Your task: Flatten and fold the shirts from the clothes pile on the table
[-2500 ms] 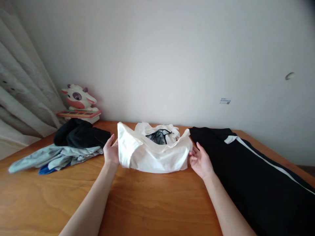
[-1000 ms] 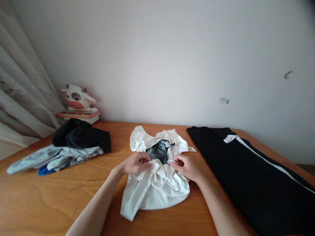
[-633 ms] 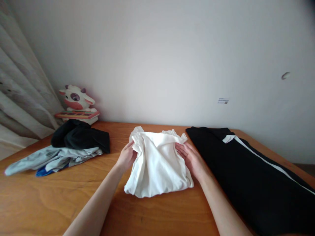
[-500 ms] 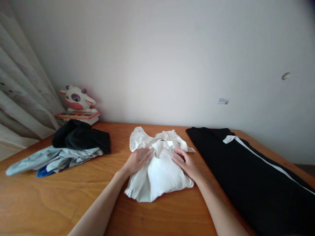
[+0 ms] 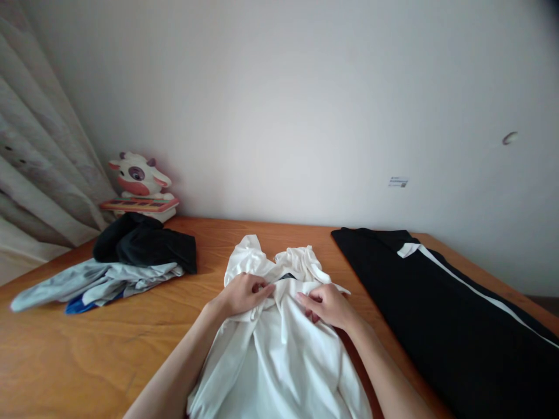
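Observation:
A white garment point(image 5: 283, 355) lies on the wooden table in front of me, its lower part spread toward me and running out of the bottom of the view. Its gathered upper part sits beyond my hands, with a small dark patch at the neck. My left hand point(image 5: 248, 293) pinches the cloth left of the neck, fingers curled. On the right side, my right hand point(image 5: 325, 304) has thumb and fingers closed on the same garment. Some fingertips are hidden by folds and by the hands.
Black clothing point(image 5: 148, 244) rests on grey and blue clothing point(image 5: 117, 282) at the left. Behind it stands a cow-shaped toy keyboard point(image 5: 142, 183). Black cloth with a white stripe point(image 5: 419, 314) covers the table's right side. A wall and a curtain point(image 5: 39, 139) border the table point(image 5: 87, 355).
The white garment has opened out toward me from a compact bundle. Both hands have moved slightly nearer, and their fingers have closed on the cloth.

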The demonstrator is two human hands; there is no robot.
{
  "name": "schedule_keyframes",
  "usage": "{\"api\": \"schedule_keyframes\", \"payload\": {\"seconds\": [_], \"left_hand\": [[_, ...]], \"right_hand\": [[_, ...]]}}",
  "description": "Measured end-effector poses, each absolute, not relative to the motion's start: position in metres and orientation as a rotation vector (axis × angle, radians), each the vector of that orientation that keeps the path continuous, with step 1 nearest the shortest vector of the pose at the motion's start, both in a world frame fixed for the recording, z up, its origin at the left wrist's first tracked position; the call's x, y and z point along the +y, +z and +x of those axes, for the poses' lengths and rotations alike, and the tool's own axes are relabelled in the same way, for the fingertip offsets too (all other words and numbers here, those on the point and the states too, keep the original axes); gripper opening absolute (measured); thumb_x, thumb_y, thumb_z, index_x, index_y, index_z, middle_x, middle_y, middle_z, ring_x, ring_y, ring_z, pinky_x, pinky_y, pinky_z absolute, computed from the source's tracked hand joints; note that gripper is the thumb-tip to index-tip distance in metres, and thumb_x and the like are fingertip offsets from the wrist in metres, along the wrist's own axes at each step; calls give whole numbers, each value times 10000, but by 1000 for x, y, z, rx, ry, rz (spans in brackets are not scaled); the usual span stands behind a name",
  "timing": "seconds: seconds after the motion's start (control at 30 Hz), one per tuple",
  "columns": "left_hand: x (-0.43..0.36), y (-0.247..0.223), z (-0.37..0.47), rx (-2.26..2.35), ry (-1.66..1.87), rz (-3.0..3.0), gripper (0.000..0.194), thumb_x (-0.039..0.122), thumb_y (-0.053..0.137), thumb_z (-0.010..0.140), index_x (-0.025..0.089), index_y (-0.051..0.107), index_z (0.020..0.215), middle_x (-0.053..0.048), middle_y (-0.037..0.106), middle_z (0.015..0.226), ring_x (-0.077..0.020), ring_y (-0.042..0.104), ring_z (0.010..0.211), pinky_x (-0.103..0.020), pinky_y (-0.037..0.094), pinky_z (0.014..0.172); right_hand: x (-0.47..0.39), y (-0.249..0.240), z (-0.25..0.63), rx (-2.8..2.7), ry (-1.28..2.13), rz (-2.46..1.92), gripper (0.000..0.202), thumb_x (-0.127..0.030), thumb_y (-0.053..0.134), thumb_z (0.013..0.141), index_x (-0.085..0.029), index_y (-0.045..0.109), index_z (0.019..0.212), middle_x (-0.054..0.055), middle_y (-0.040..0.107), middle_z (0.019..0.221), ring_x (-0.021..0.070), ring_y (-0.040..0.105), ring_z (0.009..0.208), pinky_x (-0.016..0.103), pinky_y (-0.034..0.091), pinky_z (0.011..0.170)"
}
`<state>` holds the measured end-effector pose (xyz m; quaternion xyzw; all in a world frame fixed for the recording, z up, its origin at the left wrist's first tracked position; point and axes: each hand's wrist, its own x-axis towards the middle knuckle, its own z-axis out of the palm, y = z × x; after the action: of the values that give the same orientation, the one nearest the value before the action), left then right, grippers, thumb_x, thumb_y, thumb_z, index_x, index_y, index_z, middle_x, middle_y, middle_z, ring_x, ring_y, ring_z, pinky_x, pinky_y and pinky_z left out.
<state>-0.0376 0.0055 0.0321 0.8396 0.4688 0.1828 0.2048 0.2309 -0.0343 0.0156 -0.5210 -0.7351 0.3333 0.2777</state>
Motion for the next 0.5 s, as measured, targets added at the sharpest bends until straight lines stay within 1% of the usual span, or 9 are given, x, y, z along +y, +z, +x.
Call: {"api": "schedule_keyframes", "payload": {"seconds": [0.03, 0.1, 0.17, 0.2, 0.27, 0.33, 0.4, 0.5], "left_hand": [[3, 33, -36, 1296, 482, 2368, 455, 552, 479, 947, 224, 733, 759, -7, 676, 613, -168, 593, 568, -268, 362, 570], [1, 35, -33, 1298, 486, 2424, 426, 517, 472, 955, 222, 716, 768, -27, 688, 654, -182, 610, 604, -280, 397, 605], [2, 34, -32, 1278, 612, 2470, 382, 468, 451, 968, 220, 714, 847, -69, 725, 778, -224, 659, 752, -314, 464, 722], [4, 32, -32, 1259, 708, 2476, 359, 446, 440, 976, 218, 711, 921, -92, 741, 881, -248, 670, 866, -340, 483, 810], [10, 26, -34, 1264, 871, 2441, 349, 428, 426, 987, 214, 675, 1105, -125, 730, 1118, -280, 640, 1092, -396, 461, 979], [17, 18, -40, 1373, 904, 2368, 401, 441, 403, 1001, 209, 605, 1259, -133, 689, 1271, -291, 601, 1212, -434, 425, 1063], [23, 9, -46, 1500, 847, 2314, 451, 453, 376, 1013, 203, 543, 1349, -136, 672, 1321, -298, 591, 1255, -456, 408, 1094], [30, 0, -54, 1629, 803, 2294, 462, 444, 344, 1026, 193, 539, 1363, -156, 658, 1353, -303, 588, 1280, -471, 389, 1115]], "right_hand": [[-35, 15, 230, -1990, 875, -1414, 581, -631, 521, 920, -234, 626, 510, -5, 630, 473, 143, 568, 421, 251, 366, 460], [-35, 13, 227, -2016, 666, -1440, 576, -614, 492, 943, -239, 617, 524, -4, 598, 456, 143, 553, 431, 259, 368, 489], [-33, 12, 225, -1972, 381, -1440, 533, -559, 467, 969, -244, 615, 566, 5, 592, 494, 156, 561, 496, 270, 394, 546], [-30, 11, 224, -1923, 272, -1422, 485, -525, 462, 976, -245, 629, 617, 17, 619, 558, 170, 584, 557, 278, 421, 588], [-24, 7, 226, -1815, 132, -1364, 344, -460, 477, 970, -241, 673, 791, 58, 693, 764, 213, 644, 753, 309, 482, 734], [-17, -1, 231, -1743, 56, -1335, 257, -414, 507, 947, -232, 677, 1007, 106, 711, 993, 259, 647, 972, 372, 491, 894], [-11, -12, 238, -1724, 24, -1389, 317, -398, 529, 925, -225, 642, 1166, 132, 691, 1136, 288, 620, 1088, 425, 478, 966], [-5, -25, 250, -1715, 22, -1535, 412, -405, 540, 908, -210, 612, 1263, 140, 690, 1177, 302, 630, 1082, 446, 484, 955]]}}
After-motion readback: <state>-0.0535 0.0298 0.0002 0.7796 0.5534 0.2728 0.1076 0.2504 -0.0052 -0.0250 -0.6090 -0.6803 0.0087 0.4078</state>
